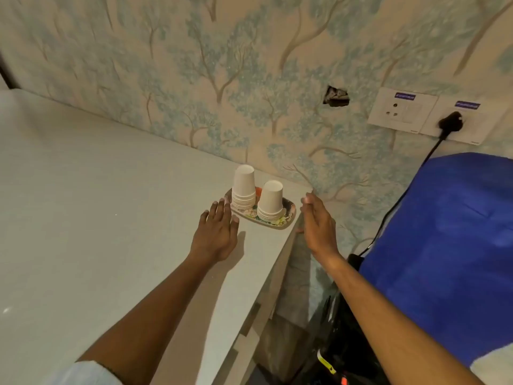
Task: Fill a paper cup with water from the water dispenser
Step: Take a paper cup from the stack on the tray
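Head view | two upside-down paper cup stacks (269,200) on patterned tray (288,215) at counter (111,218) corner | left hand (218,232) flat, empty, beside tray | right hand (319,223) open, empty, past edge | risk: lifting several nested cups, nudging tray off corner

A pale grey flat-topped bench (97,204) is carrying a small oblong floral-patterned tray (288,215) near its far corner.

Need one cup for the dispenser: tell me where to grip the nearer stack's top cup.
Pinch the top cup's side wall near its closed upturned base, coming from above with the right hand. The cups sit inverted and nested on the tray, so lifting straight up should free one.
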